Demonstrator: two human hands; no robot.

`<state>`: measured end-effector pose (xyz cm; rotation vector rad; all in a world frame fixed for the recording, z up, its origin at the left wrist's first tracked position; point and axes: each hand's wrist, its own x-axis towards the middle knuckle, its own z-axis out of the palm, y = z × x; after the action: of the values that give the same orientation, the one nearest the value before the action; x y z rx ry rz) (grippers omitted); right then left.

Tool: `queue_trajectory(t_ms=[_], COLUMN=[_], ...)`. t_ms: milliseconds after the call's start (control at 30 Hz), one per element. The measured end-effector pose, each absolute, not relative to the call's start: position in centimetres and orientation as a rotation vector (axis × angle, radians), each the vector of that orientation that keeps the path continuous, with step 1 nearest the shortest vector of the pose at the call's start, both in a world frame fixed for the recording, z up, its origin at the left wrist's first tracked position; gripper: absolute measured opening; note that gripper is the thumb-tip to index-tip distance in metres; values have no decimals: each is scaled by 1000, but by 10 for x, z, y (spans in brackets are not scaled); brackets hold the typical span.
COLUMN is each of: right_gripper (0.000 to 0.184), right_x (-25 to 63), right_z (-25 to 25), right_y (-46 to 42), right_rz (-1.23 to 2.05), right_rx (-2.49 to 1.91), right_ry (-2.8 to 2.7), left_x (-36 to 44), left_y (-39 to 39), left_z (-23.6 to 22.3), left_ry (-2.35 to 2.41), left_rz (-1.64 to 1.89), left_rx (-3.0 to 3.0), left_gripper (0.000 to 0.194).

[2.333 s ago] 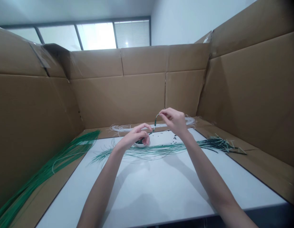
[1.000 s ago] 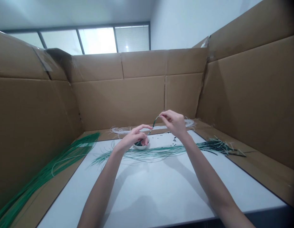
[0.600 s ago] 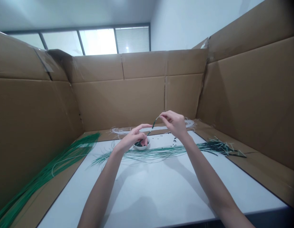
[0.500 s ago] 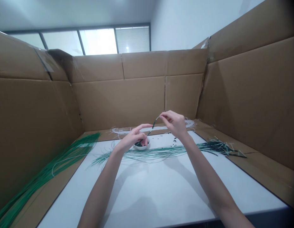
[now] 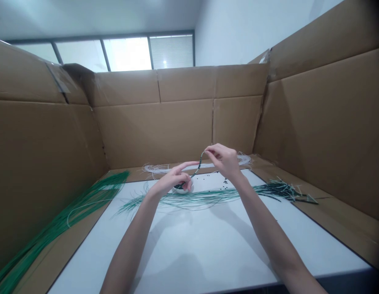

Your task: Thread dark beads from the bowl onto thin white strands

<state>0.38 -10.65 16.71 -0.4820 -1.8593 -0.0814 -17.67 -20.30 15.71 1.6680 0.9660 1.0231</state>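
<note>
My right hand pinches the upper end of a thin strand with dark beads between thumb and fingertips. The strand bends over and hangs down in a curve to my left hand. There, the index finger stretches out against the beaded part, while the thumb and other fingers curl around its lower end. How exactly they grip it is partly hidden. Directly under my left hand is a small white bowl of dark beads, mostly covered by the fingers.
Green strands lie across the white board, their dark beaded ends bunched at right. A thick green bundle lies at left. Loose black beads and coiled white strands are farther back. Cardboard walls stand around.
The strand has changed from a gentle arc to a more S-shaped bend. My left index finger has shifted slightly right along it, and my right hand has moved very slightly left.
</note>
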Motion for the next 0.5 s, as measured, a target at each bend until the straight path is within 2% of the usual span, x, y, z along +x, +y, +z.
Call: queue_trajectory(t_ms=[500], right_gripper=[17], right_x=[3], right_z=[167], right_y=[-109], right_rz=[-67], right_rx=[-509], right_ry=[-1888], left_x=[-175], left_y=[-202], left_z=[156], left_ry=[987], left_rz=[1003], left_rx=[1699], left_gripper=[55])
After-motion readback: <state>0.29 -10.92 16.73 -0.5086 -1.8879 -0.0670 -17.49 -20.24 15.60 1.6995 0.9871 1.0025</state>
